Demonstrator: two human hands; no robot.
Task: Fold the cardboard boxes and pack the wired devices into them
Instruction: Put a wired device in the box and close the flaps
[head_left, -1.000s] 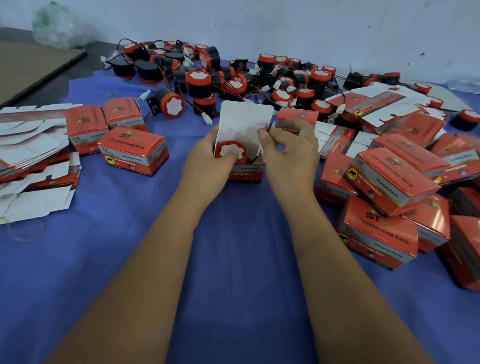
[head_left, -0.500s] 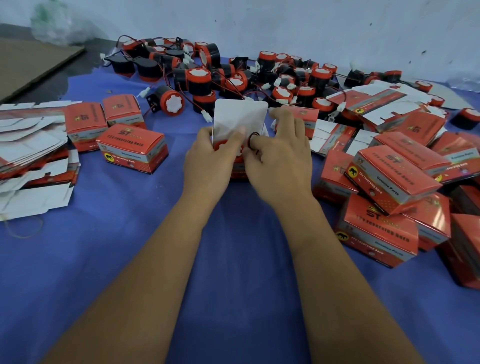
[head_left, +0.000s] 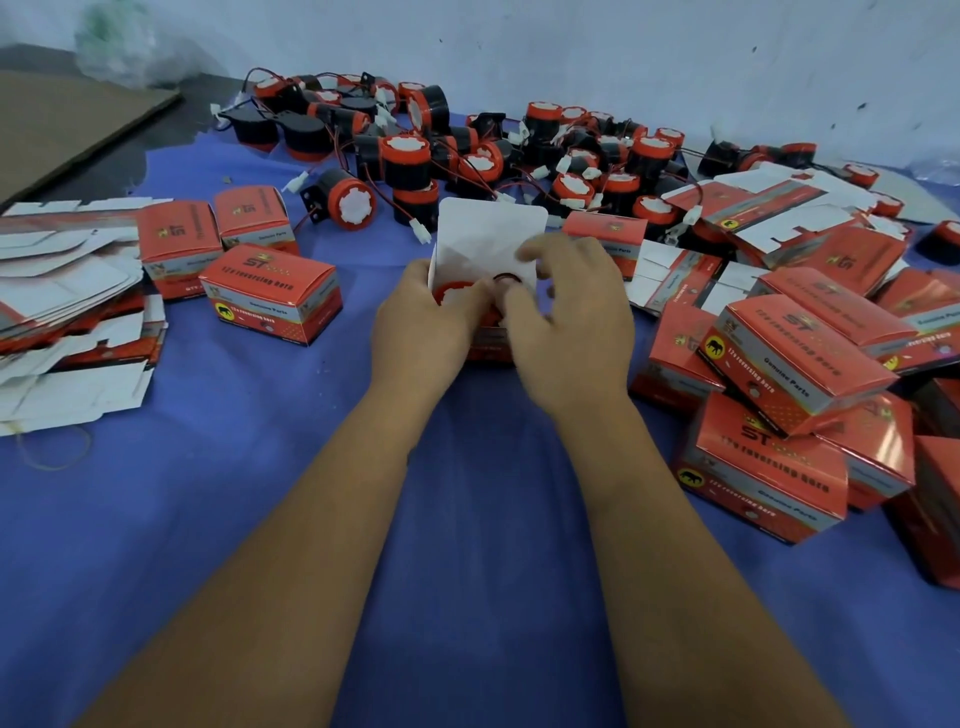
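Both hands press device into open box.

Blue cloth, brown board, perhaps plastic bag.

Place: small packing workshop, hand assembly bench
Surface: blue cloth spread over the worktop
Stock: heap of loose red-and-black wired horns along the white wall
Packaging: stack of flat box blanks, many identical closed red boxes
Extras: brown cardboard sheet
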